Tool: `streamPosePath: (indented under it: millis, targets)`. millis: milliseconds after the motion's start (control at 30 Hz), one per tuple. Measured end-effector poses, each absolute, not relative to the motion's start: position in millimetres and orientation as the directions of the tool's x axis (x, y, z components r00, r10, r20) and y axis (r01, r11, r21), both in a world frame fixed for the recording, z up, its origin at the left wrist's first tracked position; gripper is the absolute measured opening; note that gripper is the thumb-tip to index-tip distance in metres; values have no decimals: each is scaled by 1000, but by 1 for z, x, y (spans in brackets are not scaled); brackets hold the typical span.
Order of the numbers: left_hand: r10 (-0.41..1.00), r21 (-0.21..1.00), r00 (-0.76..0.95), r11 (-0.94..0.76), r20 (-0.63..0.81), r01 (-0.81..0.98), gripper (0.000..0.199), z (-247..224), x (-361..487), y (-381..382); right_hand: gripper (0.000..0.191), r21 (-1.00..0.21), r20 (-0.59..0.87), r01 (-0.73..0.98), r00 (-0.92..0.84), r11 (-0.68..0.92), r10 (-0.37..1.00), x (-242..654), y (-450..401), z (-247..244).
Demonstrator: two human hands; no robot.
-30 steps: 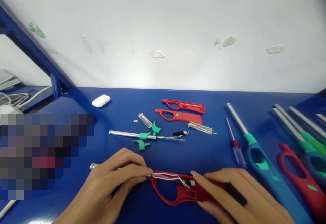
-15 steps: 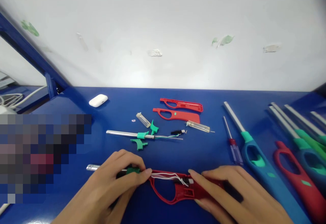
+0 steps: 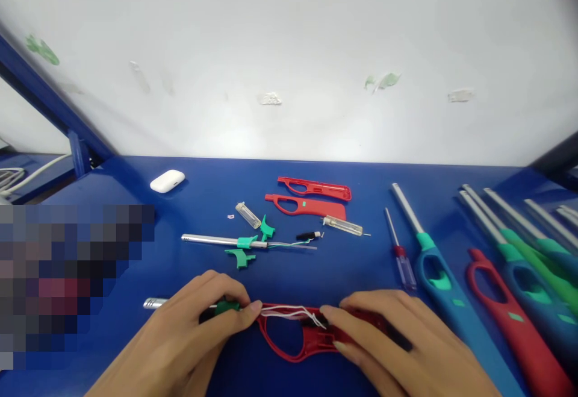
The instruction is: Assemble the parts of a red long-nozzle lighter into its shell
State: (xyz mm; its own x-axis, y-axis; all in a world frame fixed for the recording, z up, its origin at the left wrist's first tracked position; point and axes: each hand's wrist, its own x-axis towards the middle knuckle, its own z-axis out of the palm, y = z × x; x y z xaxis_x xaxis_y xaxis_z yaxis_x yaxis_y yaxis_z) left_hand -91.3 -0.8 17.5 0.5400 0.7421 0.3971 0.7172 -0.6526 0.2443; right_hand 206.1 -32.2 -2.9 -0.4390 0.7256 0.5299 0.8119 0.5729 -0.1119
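A red lighter casing half point(image 3: 311, 346), its inside facing up, lies across the front between my hands. My left hand point(image 3: 194, 321) pinches its narrow front end, where a green collar point(image 3: 227, 306) and a metal lighter tube point(image 3: 154, 303) meet it. Thin white wires point(image 3: 291, 310) run from there along the casing. My right hand point(image 3: 401, 340) grips the handle part, with fingertips at the black piece by the wire ends. That piece is mostly hidden under the fingers.
Behind lie two red casing halves point(image 3: 316, 205), clear fuel tanks point(image 3: 344, 226), a loose tube point(image 3: 208, 239), green triggers point(image 3: 240, 258) and a black igniter point(image 3: 307, 236). A screwdriver point(image 3: 404, 267) and several lighters point(image 3: 451, 291) are right. A white case point(image 3: 167, 181) sits back left.
My right fingertips have moved over the black piece and its white end, which showed before. The whole view has shifted slightly; my left hand keeps its pinch.
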Motion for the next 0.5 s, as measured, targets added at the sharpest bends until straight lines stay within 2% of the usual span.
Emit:
streamPosePath:
  millis: [167,333,500]
  targets:
    - [716,286,569,-690,405,665,30,19,-97,2,50,-200,598,814,-340,546,726,184,-25,7]
    - [665,256,606,-737,437,625,40,24,-99,5,55,-221,589,793,-356,568,726,176,-21,10]
    - [660,243,632,-744,405,622,41,19,-103,3,47,-320,525,768,-344,555,779,180,-22,7]
